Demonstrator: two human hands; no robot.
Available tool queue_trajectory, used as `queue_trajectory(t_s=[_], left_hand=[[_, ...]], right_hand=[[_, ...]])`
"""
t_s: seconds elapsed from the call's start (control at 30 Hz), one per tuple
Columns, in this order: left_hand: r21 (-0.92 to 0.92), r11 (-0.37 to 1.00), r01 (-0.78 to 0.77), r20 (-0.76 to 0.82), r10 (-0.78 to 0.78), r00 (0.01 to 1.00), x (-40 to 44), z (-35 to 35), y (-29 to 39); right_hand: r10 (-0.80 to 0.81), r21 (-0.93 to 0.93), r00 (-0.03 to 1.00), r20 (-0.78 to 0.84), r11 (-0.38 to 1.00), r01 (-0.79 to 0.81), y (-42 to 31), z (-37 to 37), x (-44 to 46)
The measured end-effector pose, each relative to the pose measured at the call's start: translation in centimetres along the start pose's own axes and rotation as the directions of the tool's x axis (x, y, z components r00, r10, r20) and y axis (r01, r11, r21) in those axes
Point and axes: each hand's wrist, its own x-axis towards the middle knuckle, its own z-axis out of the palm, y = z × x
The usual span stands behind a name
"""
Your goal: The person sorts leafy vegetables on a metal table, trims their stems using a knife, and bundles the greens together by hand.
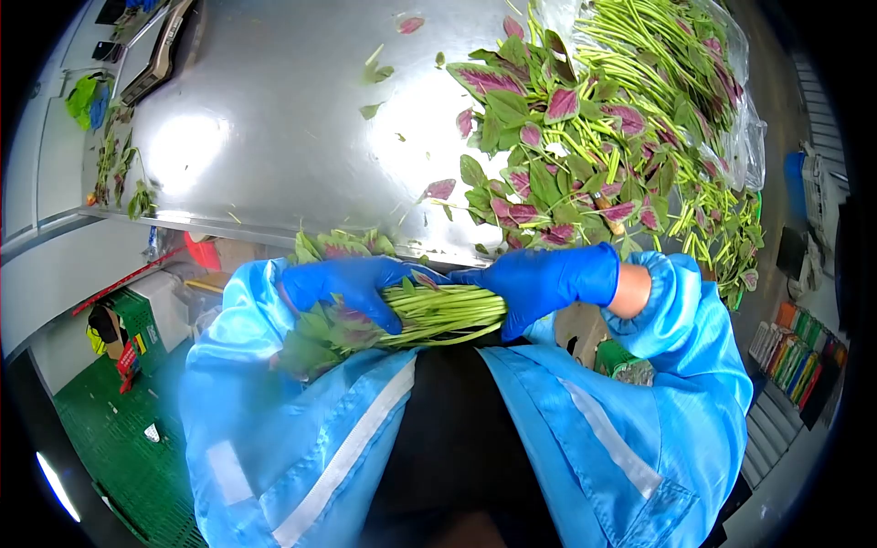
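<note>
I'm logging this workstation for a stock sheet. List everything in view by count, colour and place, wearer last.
Metal table: 1, silver, across the top
Leafy pile: 1, green and purple, table's right side
Clear plastic: pieces uncountable, transparent, pile's right edge
Loose leaves: several, green and purple, scattered on table
Stray sprigs: several, green, table's left end
Held bunch: 1, green and purple, between both hands
Gridded surface: 1, green, lower left
Background items: many, mixed colours, edges, too unclear to count
Jacket: 1, light blue, on wearer
Left hand: 1, blue-gloved, around bunch's leafy part
Right hand: 1, blue-gloved, around stem ends
</note>
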Motion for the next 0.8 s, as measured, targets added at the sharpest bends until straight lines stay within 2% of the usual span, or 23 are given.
queue_trajectory(t_s=[0.03, 0.07, 0.1, 0.13, 0.17, 0.2, 0.23, 0.27, 0.3, 0.37, 0.4, 0.43, 0.47, 0.5, 0.57, 0.63, 0.7, 0.73, 0.8], left_hand=[[0.128, 0.990, -0.051, -0.027, 0.055, 0.998, -0.2, -0.1, 0.2], [0.285, 0.946, -0.154, -0.056, 0.176, 0.983, -0.7, -1.0, 1.6], [-0.020, 0.986, -0.167, -0.329, 0.151, 0.932, -2.7, -0.8, 3.3], [0.067, 0.963, -0.263, -0.464, 0.263, 0.846, -4.4, -1.5, 4.2], [0.192, 0.921, -0.339, -0.611, 0.383, 0.693, -6.1, -2.3, 4.8], [0.355, 0.866, -0.353, -0.694, 0.497, 0.522, -7.7, -3.1, 4.7], [0.427, 0.827, -0.366, -0.742, 0.552, 0.381, -9.3, -2.8, 5.5], [0.462, 0.796, -0.391, -0.749, 0.587, 0.308, -11.1, -2.7, 5.9], [0.534, 0.741, -0.408, -0.752, 0.636, 0.172, -12.3, -1.9, 5.7], [0.524, 0.607, -0.597, -0.686, 0.717, 0.127, -14.9, -2.1, 2.3], [0.484, 0.566, -0.668, -0.574, 0.781, 0.246, -14.8, -2.5, 1.5], [0.426, 0.595, -0.681, -0.557, 0.766, 0.321, -14.2, -2.5, 0.3], [0.368, 0.627, -0.686, -0.536, 0.746, 0.395, -13.5, -2.5, -0.8], [0.288, 0.713, -0.639, -0.630, 0.644, 0.434, -11.7, -1.7, -1.4], [0.073, 0.748, -0.659, -0.808, 0.432, 0.401, -6.1, 0.3, 1.8], [-0.180, 0.785, -0.593, -0.830, 0.202, 0.520, -2.8, -0.7, -0.4], [-0.521, 0.568, -0.637, -0.649, 0.222, 0.728, -0.1, -2.0, -3.4], [-0.648, 0.463, -0.605, -0.586, 0.204, 0.784, 0.9, -2.7, -5.1], [-0.709, 0.438, -0.553, -0.554, 0.138, 0.821, 2.6, -2.7, -5.8]], right_hand=[[-0.052, -0.037, 0.995, -0.086, 0.998, 0.049, 0.6, 0.7, 0.4], [-0.047, 0.048, 0.994, -0.102, 0.998, 0.052, 0.8, 0.8, 0.4], [-0.038, 0.137, 0.993, -0.114, 0.989, 0.053, 1.0, 0.9, 0.3], [-0.025, 0.227, 0.992, -0.122, 0.973, 0.053, 1.2, 1.1, 0.2], [-0.006, 0.298, 0.982, -0.189, 0.952, 0.063, 1.1, 1.0, 0.2], [0.018, 0.336, 0.971, -0.239, 0.939, 0.066, 1.3, 0.9, 0.2], [0.041, 0.370, 0.957, -0.289, 0.926, 0.072, 1.5, 0.6, 0.3], [0.063, 0.492, 0.922, -0.382, 0.859, 0.145, 1.3, 0.4, 0.3], [0.132, 0.576, 0.911, -0.391, 0.807, 0.130, 0.5, -0.3, 0.2], [0.217, 0.611, 0.822, -0.527, 0.768, 0.189, -3.0, -1.8, 1.0], [0.147, 0.627, 0.786, -0.600, 0.697, 0.348, -2.5, -2.1, 2.0], [0.151, 0.615, 0.716, -0.682, 0.648, 0.449, -2.9, -2.3, 3.2], [0.174, 0.576, 0.674, -0.718, 0.692, 0.435, -3.6, -3.0, 4.2], [0.198, 0.543, 0.634, -0.748, 0.731, 0.413, -4.3, -3.5, 5.3], [0.222, 0.563, 0.578, -0.785, 0.645, 0.517, -4.7, -3.6, 7.5], [0.260, 0.547, 0.511, -0.820, 0.618, 0.564, -2.1, -1.9, 10.6], [0.353, 0.679, 0.598, -0.720, 0.539, 0.499, -0.6, 0.1, 11.7], [0.433, 0.755, 0.623, -0.651, 0.455, 0.473, 0.2, 1.3, 11.9], [0.568, 0.857, 0.649, -0.507, 0.246, 0.453, 1.0, 3.2, 11.7]])
